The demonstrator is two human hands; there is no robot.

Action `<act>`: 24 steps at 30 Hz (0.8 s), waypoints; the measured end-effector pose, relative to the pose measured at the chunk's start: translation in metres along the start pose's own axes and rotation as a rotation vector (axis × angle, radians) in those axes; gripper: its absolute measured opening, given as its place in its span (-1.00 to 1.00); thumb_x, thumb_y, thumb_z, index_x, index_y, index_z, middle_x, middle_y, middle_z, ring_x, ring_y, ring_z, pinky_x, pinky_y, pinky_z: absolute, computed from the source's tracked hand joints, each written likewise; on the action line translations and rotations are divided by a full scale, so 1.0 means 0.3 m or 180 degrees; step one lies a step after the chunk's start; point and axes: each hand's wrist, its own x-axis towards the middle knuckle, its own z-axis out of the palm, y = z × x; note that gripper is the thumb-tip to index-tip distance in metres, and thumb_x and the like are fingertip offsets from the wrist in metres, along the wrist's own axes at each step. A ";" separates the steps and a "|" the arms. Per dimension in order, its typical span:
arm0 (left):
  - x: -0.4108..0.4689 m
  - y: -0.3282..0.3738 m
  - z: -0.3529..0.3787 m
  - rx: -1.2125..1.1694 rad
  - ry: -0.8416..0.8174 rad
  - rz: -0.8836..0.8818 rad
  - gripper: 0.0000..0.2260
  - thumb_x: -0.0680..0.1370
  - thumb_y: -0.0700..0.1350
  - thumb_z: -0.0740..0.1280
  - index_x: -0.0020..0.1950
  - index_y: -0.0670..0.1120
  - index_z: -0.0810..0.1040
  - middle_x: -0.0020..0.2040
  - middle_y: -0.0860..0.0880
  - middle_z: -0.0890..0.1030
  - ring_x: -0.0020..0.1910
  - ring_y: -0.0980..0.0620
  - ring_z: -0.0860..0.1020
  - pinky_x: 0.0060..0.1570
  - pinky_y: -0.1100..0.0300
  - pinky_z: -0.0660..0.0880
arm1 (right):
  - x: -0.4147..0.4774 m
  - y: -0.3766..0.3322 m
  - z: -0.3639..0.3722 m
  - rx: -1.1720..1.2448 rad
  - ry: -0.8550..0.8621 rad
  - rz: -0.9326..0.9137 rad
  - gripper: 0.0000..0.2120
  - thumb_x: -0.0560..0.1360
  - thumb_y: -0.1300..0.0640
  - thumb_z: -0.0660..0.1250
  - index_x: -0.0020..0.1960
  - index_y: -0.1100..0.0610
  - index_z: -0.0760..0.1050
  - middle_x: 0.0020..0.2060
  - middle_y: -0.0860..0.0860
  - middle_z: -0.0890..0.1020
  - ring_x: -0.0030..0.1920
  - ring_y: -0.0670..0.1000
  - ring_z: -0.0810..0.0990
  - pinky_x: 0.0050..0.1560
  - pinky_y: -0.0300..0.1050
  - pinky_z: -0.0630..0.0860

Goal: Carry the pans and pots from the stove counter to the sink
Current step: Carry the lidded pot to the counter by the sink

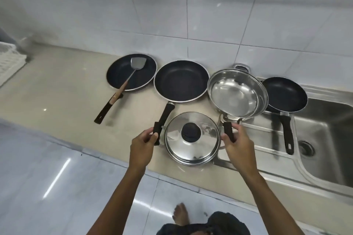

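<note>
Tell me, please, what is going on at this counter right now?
A person stands at a kitchen counter holding two pan handles. The left hand grips the handle of the middle black frying pan; the right hand grips the handle of the steel pan, which looks tilted. A steel lid lies between the hands. Another black pan holding a spatula sits farther left, and a smaller black pan rests by the sink.

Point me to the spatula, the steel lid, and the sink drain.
spatula (138, 62): head view, on the flat metal blade, lying in the leftmost pan.
steel lid (204, 150): head view, on the shiny dome right of its black knob.
sink drain (306, 148): head view, on the round strainer in the basin floor.
</note>
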 end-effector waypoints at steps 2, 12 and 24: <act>0.040 -0.002 -0.004 0.0062 -0.0085 0.0058 -0.73 0.61 -0.08 0.38 0.30 -0.04 0.63 0.01 0.01 0.71 0.01 0.03 0.66 0.12 -0.12 0.61 | 0.006 -0.002 0.027 0.0042 0.0099 0.0060 -0.65 0.54 0.13 0.44 0.29 -0.03 0.48 -0.08 0.06 0.75 -0.06 0.11 0.70 -0.04 -0.08 0.47; 0.173 -0.014 0.015 -0.0103 -0.0340 0.0121 -0.75 0.61 -0.10 0.39 0.29 -0.04 0.63 -0.08 0.03 0.74 -0.19 0.08 0.71 0.02 -0.06 0.64 | 0.058 0.017 0.086 0.0065 0.0298 0.0160 -0.64 0.55 0.13 0.45 0.29 -0.08 0.47 -0.15 -0.09 0.70 -0.09 0.00 0.68 -0.04 -0.11 0.47; 0.246 -0.018 0.015 -0.0017 -0.0365 0.0174 -0.69 0.60 -0.07 0.40 0.35 -0.06 0.59 0.05 -0.06 0.71 -0.03 0.06 0.67 0.02 0.12 0.61 | 0.094 0.050 0.128 0.0107 0.0211 0.0091 -0.64 0.56 0.13 0.43 0.28 -0.12 0.44 -0.13 -0.14 0.70 -0.09 -0.11 0.69 -0.09 -0.21 0.50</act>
